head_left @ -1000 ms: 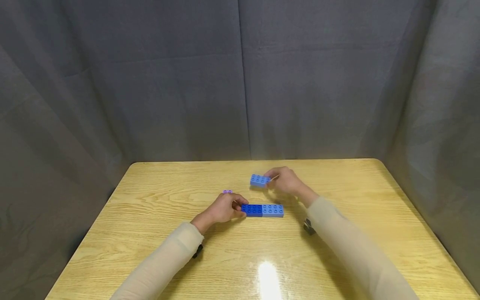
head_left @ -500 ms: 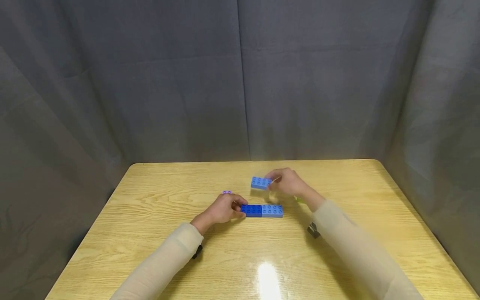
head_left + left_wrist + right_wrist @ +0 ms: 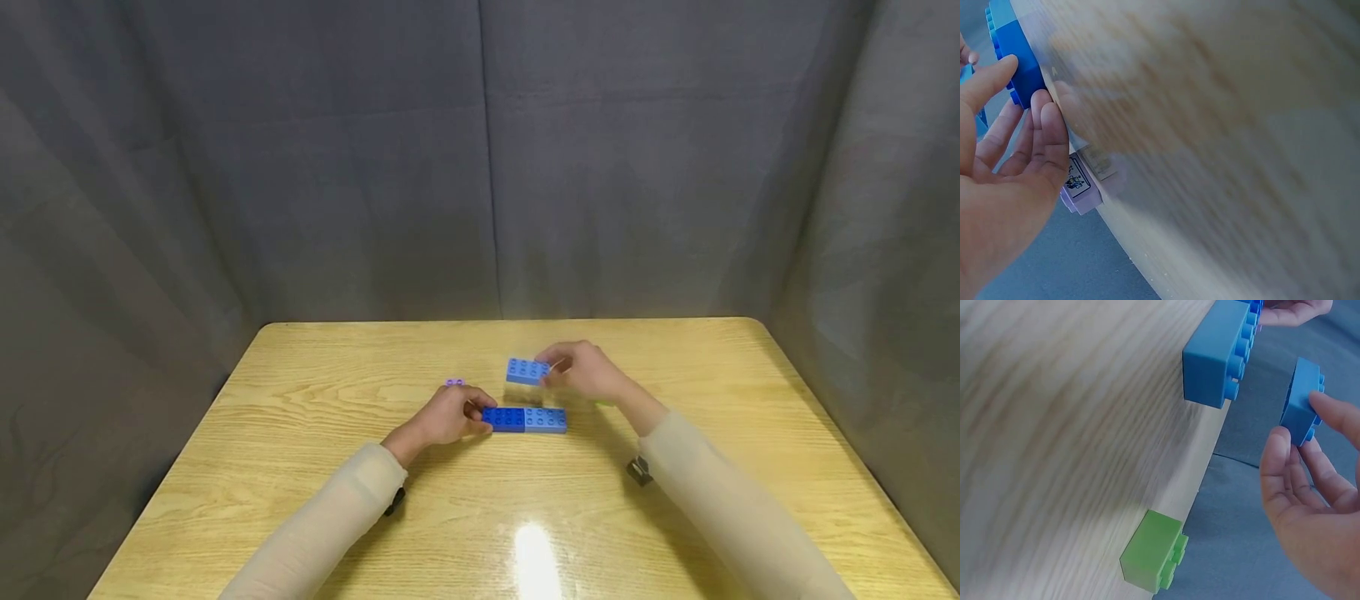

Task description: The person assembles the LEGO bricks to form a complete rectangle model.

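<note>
Grey curtain [image 3: 360, 167] backs the worktop [image 3: 315, 400], where the left hand [image 3: 448, 415] grips a dark blue brick [image 3: 507, 420] abutting a pale blue brick [image 3: 546, 421]. Just beyond them, the right hand [image 3: 585, 371] pinches another pale blue brick [image 3: 526, 372] aloft.

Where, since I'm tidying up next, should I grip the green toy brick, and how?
Probably pinch two opposite side walls of the green toy brick, coming from above: it sits studs up on the wood-grain table, its visible walls flat and untouched.

My right grip [image 3: 583, 370] holds a light-blue brick [image 3: 523, 372] above the desk [image 3: 690, 367]! My left grip [image 3: 447, 415] pinches a dark-blue brick [image 3: 505, 421] that touches a paler brick [image 3: 545, 422].
</note>
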### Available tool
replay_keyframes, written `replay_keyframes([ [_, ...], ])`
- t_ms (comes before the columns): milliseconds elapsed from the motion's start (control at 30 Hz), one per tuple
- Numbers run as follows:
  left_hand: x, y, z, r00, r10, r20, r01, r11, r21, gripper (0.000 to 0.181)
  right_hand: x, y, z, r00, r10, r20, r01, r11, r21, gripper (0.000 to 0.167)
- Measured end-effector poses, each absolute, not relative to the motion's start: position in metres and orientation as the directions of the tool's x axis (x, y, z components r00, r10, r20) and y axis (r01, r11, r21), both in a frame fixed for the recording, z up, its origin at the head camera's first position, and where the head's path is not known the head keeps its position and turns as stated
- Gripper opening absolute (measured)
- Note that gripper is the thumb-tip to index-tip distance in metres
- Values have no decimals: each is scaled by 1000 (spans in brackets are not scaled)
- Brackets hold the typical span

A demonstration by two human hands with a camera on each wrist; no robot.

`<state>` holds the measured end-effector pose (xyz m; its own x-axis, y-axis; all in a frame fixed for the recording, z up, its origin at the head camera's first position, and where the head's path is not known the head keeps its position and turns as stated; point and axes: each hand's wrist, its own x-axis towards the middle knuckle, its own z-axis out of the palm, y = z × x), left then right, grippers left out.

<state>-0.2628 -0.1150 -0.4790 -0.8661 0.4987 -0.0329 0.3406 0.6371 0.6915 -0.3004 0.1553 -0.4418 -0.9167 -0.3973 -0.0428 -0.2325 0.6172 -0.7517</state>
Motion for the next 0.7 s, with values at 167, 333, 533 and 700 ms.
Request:
replay_keyframes([
  [167,-263,-114,-478,-863,505,-29,348,634,690,30,-292,157,-438,-914,-404,-47,-241,631,-738,35],
  [333,-263,-114,-478,-861,508,-20,362,640,678,30,-285,157,-437,-904,-427,-26,-277,631,-725,34],
  [533,-263,-113,-479,-861,508,-17,365,641,675,29,-278,158,-442,-887,-462,-11,-312,616,-723,33],
  [700,-264,-113,-478,-863,505,-19,362,645,673,30,-275,156,-446,-893,-450,-29,-299,640,-708,32],
])
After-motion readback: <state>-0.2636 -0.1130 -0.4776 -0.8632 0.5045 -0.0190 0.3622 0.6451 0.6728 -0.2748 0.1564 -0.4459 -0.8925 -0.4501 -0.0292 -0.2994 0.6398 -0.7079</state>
